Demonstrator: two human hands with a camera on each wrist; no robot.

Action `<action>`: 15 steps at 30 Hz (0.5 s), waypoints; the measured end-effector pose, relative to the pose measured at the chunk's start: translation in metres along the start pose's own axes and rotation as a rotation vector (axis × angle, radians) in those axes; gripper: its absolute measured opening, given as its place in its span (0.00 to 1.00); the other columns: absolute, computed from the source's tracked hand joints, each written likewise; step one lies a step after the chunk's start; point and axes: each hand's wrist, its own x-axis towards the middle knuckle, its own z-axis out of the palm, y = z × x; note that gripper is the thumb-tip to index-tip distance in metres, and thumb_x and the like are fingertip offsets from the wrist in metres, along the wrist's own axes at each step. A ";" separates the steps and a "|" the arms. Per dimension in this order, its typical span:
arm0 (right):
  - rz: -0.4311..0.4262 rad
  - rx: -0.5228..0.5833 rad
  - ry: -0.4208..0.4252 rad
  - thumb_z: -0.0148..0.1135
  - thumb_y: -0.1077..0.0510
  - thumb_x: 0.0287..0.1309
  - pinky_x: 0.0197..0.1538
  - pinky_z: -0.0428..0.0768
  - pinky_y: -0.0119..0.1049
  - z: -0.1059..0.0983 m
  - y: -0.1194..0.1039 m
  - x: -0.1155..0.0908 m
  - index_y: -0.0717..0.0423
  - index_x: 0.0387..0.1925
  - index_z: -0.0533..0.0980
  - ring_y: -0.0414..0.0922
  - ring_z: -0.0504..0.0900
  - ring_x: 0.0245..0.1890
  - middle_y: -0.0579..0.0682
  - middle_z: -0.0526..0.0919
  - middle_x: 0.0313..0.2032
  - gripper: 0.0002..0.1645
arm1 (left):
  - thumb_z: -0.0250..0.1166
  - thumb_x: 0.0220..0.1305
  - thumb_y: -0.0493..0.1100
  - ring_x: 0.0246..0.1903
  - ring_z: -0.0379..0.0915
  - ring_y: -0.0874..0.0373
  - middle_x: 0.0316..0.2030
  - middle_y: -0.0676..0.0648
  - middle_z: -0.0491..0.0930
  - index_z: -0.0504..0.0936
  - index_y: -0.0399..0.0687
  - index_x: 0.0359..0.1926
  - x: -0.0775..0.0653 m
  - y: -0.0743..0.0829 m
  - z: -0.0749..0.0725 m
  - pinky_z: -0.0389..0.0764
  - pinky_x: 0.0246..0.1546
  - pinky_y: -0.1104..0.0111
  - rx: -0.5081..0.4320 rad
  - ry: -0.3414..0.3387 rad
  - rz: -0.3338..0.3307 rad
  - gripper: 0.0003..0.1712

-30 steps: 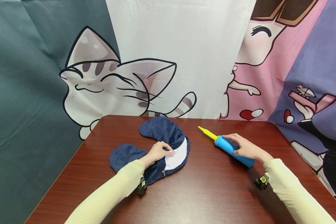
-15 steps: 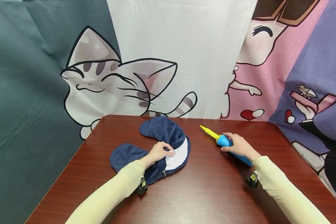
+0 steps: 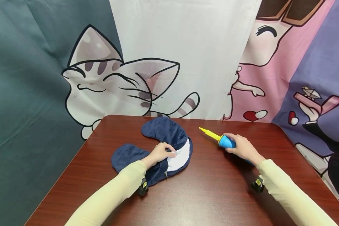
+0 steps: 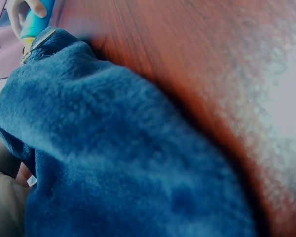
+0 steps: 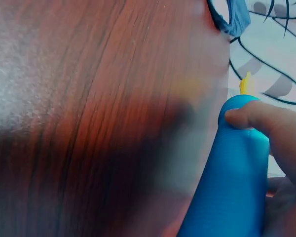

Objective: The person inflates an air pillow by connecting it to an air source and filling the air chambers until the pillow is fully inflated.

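Observation:
A navy plush U-shaped neck pillow (image 3: 169, 130) lies on the table with its zip undone, baring a white inner liner (image 3: 178, 161). My left hand (image 3: 159, 153) pinches a small clear piece, seemingly a valve, on that liner; fingertip detail is too small to read. Plush fabric (image 4: 113, 123) fills most of the left wrist view, hiding the pinch. To the right, my right hand (image 3: 243, 147) grips the blue barrel of a hand pump (image 3: 225, 142), whose yellow nozzle (image 3: 210, 133) points toward the far left. In the right wrist view, the thumb curls over the pump barrel (image 5: 232, 182).
Both lie on a reddish-brown wooden table (image 3: 197, 194). A metal zip pull (image 3: 166, 174) hangs at the pillow's near edge. Behind the table's far edge hangs a printed cloth backdrop (image 3: 203, 47) with cartoon figures.
My right hand has slid forward along the pump and closed round its barrel near the nozzle end. The pump's nozzle has since shifted slightly left. My left hand has stayed at the liner.

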 end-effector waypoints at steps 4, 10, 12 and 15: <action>-0.029 -0.019 0.026 0.72 0.52 0.54 0.47 0.82 0.59 -0.004 -0.007 -0.007 0.52 0.68 0.67 0.57 0.77 0.45 0.63 0.78 0.50 0.41 | 0.74 0.56 0.42 0.29 0.64 0.59 0.43 0.43 0.80 0.89 0.45 0.40 0.000 0.001 0.001 0.68 0.37 0.71 -0.011 0.009 -0.006 0.10; -0.087 -0.019 0.029 0.73 0.52 0.53 0.44 0.83 0.55 -0.008 -0.020 -0.015 0.48 0.69 0.66 0.54 0.78 0.45 0.60 0.79 0.50 0.42 | 0.74 0.56 0.41 0.30 0.66 0.59 0.44 0.43 0.81 0.89 0.45 0.39 -0.001 0.002 0.001 0.69 0.39 0.71 -0.015 0.022 -0.012 0.09; -0.107 -0.015 0.031 0.73 0.52 0.53 0.45 0.83 0.54 -0.008 -0.024 -0.017 0.48 0.69 0.66 0.54 0.78 0.45 0.59 0.79 0.51 0.43 | 0.74 0.56 0.41 0.32 0.67 0.59 0.44 0.43 0.81 0.89 0.45 0.38 -0.001 0.003 0.001 0.70 0.40 0.70 -0.010 0.027 -0.011 0.09; -0.131 -0.014 0.032 0.74 0.52 0.52 0.47 0.83 0.55 -0.009 -0.033 -0.021 0.46 0.70 0.66 0.54 0.79 0.47 0.59 0.80 0.54 0.44 | 0.74 0.56 0.41 0.36 0.70 0.59 0.43 0.44 0.81 0.89 0.46 0.38 -0.002 0.003 0.001 0.72 0.43 0.68 -0.007 0.033 -0.014 0.08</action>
